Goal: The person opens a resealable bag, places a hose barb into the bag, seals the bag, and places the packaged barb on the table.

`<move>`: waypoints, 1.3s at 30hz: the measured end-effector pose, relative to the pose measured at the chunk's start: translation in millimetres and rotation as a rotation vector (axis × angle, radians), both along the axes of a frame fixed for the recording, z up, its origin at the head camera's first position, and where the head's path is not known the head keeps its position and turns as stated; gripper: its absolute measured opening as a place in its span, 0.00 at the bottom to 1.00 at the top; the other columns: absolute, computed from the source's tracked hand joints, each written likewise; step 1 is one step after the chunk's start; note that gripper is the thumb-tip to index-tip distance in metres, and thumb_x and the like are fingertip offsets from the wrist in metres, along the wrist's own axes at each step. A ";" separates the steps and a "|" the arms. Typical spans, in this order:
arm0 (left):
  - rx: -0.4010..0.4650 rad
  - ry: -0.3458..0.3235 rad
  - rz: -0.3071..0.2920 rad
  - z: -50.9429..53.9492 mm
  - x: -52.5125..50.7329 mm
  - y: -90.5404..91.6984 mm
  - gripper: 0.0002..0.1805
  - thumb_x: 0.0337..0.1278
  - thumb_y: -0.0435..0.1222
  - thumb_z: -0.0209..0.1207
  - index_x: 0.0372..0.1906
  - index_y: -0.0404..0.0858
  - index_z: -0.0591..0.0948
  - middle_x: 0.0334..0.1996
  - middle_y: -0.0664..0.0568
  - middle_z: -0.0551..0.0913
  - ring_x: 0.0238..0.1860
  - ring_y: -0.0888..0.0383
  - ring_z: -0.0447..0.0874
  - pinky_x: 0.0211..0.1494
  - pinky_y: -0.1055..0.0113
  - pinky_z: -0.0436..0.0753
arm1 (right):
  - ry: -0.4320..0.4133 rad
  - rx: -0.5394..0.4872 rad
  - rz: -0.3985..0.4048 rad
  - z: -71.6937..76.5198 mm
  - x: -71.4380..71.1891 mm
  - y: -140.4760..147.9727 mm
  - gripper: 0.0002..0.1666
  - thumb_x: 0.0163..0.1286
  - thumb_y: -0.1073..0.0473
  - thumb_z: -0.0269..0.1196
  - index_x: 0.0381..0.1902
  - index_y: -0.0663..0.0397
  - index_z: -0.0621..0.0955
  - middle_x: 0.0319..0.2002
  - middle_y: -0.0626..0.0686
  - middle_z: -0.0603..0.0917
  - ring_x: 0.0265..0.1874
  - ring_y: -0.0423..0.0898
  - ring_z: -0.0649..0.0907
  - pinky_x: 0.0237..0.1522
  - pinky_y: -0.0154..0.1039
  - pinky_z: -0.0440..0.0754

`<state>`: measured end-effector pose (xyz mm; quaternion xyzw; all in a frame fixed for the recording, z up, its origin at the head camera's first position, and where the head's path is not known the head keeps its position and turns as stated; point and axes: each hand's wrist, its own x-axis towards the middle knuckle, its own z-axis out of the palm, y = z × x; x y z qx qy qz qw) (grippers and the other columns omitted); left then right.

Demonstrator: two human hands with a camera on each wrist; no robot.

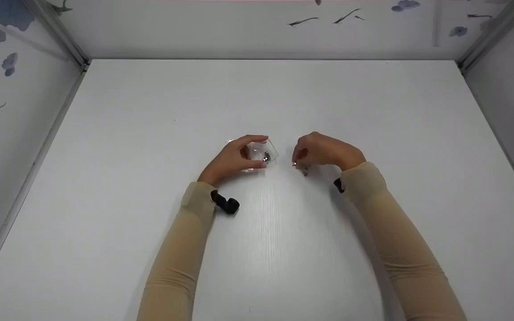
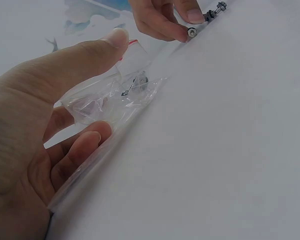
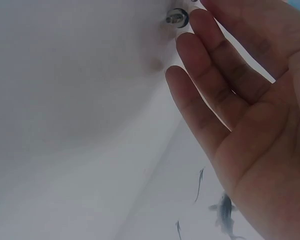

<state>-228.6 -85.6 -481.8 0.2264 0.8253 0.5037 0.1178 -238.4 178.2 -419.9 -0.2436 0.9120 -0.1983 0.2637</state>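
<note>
My left hand [image 1: 232, 158] holds a small clear plastic bag [image 2: 92, 102] with its mouth facing right. Thumb and fingers are curled round its sides, and a red strip shows near the upper edge. Inside lie several small metal screws [image 1: 266, 157], bunched together. To the right, my right hand [image 1: 324, 150] pinches a small screw [image 2: 191, 32] between thumb and finger, just above the table. Under that hand, more loose screws [image 1: 305, 172] lie on the tabletop; one screw with a washer [image 3: 177, 18] shows near the fingertips in the right wrist view.
Both hands work over the middle of a white table [image 1: 257, 249]. Panels with blue plant and fish prints stand at the back [image 1: 221, 31] and left [image 1: 20, 89], and a plain pale panel [image 1: 511, 98] at the right. Black camera mounts [image 1: 228, 204] sit on the wrists.
</note>
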 end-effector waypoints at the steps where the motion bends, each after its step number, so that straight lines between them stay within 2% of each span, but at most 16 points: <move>1: 0.001 -0.001 0.000 -0.1 0.1 -0.1 0.35 0.43 0.48 0.73 0.62 0.59 0.75 0.48 0.62 0.79 0.34 0.59 0.69 0.41 0.67 0.70 | 0.002 0.002 0.004 -0.4 -0.1 -0.4 0.07 0.62 0.63 0.66 0.38 0.48 0.87 0.41 0.48 0.85 0.36 0.45 0.80 0.44 0.40 0.80; 9: 0.007 -0.018 0.009 -2.4 -0.1 0.0 0.35 0.44 0.48 0.73 0.62 0.60 0.75 0.54 0.64 0.78 0.37 0.59 0.69 0.44 0.67 0.70 | 0.026 -0.008 0.011 -3.6 0.0 -1.8 0.07 0.62 0.64 0.66 0.38 0.49 0.87 0.40 0.48 0.85 0.36 0.45 0.80 0.44 0.40 0.80; 17: -0.007 -0.032 0.007 -2.4 0.1 0.4 0.35 0.44 0.49 0.72 0.62 0.60 0.75 0.49 0.63 0.79 0.35 0.58 0.70 0.42 0.67 0.71 | 0.040 0.009 0.019 -5.3 -1.4 -2.2 0.06 0.64 0.59 0.66 0.38 0.49 0.87 0.39 0.48 0.84 0.35 0.45 0.79 0.43 0.40 0.79; 26: 0.004 -0.020 0.004 -2.2 0.3 -0.1 0.36 0.44 0.48 0.73 0.63 0.58 0.75 0.50 0.58 0.79 0.35 0.57 0.70 0.43 0.65 0.70 | 0.038 0.035 0.011 -3.3 -1.2 -4.3 0.07 0.66 0.59 0.64 0.40 0.50 0.86 0.38 0.49 0.84 0.33 0.45 0.79 0.41 0.40 0.79; 39: -0.004 -0.018 0.006 -1.5 -0.4 -0.6 0.35 0.43 0.49 0.73 0.62 0.61 0.75 0.57 0.66 0.77 0.38 0.60 0.70 0.45 0.68 0.70 | 0.028 0.000 -0.034 -3.9 -3.5 -6.0 0.07 0.66 0.56 0.64 0.40 0.50 0.85 0.38 0.49 0.84 0.32 0.44 0.80 0.40 0.40 0.79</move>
